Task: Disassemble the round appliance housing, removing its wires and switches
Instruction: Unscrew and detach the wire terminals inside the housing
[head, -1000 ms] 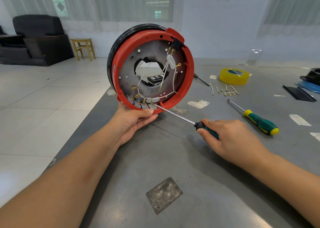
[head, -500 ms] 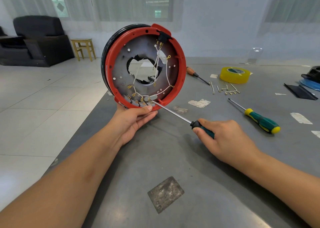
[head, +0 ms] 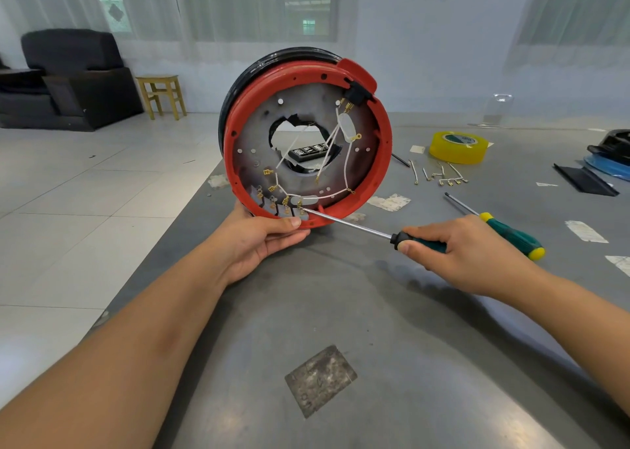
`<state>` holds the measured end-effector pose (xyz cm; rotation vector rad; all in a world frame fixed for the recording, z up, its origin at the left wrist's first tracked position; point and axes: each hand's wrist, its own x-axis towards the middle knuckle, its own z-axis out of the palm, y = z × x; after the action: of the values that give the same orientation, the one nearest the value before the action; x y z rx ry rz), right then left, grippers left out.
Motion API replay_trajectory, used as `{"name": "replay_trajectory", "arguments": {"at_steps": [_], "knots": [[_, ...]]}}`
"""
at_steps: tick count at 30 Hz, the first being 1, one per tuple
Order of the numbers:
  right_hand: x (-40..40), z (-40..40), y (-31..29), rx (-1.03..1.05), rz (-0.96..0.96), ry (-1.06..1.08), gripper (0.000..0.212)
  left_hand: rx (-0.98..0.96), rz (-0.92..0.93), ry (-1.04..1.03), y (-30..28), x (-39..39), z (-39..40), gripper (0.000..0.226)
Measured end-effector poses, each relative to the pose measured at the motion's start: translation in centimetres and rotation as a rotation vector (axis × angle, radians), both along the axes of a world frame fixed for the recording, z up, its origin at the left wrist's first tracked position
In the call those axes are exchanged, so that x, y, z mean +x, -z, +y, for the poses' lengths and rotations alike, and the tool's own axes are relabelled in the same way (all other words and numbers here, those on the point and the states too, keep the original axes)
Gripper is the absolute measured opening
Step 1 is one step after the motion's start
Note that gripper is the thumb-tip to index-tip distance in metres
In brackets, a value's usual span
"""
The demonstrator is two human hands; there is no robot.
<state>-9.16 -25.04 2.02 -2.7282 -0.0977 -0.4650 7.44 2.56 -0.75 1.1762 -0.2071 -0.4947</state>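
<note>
Your left hand [head: 262,235] is gripping the bottom rim of the round red plastic housing [head: 306,135], holding it on edge above the smooth grey metal surface [head: 375,329]. Your right hand [head: 467,254] is curling around the green-handled screwdriver [head: 358,227], its thin steel tip touching the switches [head: 279,206] beneath thin white wires [head: 327,194]. Farther back, a yellow tape roll [head: 458,146] is lying flat.

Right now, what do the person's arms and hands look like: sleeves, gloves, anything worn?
Both forearms are bare up to the frame edge; no sleeves show. The left hand and right hand have no gloves, rings or tape. No watch or band shows at either wrist. Fingernails are short.
</note>
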Motion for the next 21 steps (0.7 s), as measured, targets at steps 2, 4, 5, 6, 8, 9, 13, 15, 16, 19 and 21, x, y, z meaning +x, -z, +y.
{"name": "replay_trajectory", "arguments": {"at_steps": [2, 4, 5, 6, 8, 9, 13, 15, 16, 19, 21], "knots": [[-0.01, -0.10, 0.01, -0.011, -0.010, 0.004, 0.029, 0.005, -0.001, 0.001, 0.00, 0.03, -0.04, 0.065], [0.01, 0.02, 0.13, -0.047, -0.034, -0.003, 0.037, 0.007, -0.005, -0.004, 0.05, 0.10, -0.08, 0.063], [0.01, 0.15, 0.19, -0.064, -0.040, -0.008, 0.044, 0.008, -0.005, -0.008, 0.07, 0.12, -0.09, 0.064], [0.00, 0.26, 0.23, -0.074, -0.047, -0.013, 0.050, 0.006, -0.004, -0.013, 0.08, 0.12, -0.10, 0.066], [-0.05, 0.27, 0.38, -0.086, -0.068, -0.019, 0.058, -0.003, -0.002, -0.023, 0.07, 0.10, -0.12, 0.074], [-0.08, 0.22, 0.47, -0.097, -0.077, -0.022, 0.059, -0.008, -0.002, -0.027, 0.05, 0.07, -0.14, 0.080], [-0.21, 0.26, 0.57, -0.158, -0.081, -0.041, 0.067, -0.016, -0.005, -0.031, 0.07, 0.04, -0.21, 0.076], [-0.25, 0.31, 0.54, -0.182, -0.085, -0.051, 0.068, -0.011, -0.007, -0.032, 0.11, 0.10, -0.19, 0.067], [-0.26, 0.32, 0.53, -0.193, -0.089, -0.055, 0.068, -0.008, -0.008, -0.033, 0.14, 0.14, -0.18, 0.064], [-0.38, 0.34, 0.54, -0.238, -0.098, -0.054, 0.065, 0.001, -0.009, -0.031, 0.14, 0.18, -0.14, 0.059], [-0.44, 0.31, 0.49, -0.273, -0.110, -0.051, 0.064, 0.008, -0.015, -0.025, 0.13, 0.15, -0.15, 0.059]]}}
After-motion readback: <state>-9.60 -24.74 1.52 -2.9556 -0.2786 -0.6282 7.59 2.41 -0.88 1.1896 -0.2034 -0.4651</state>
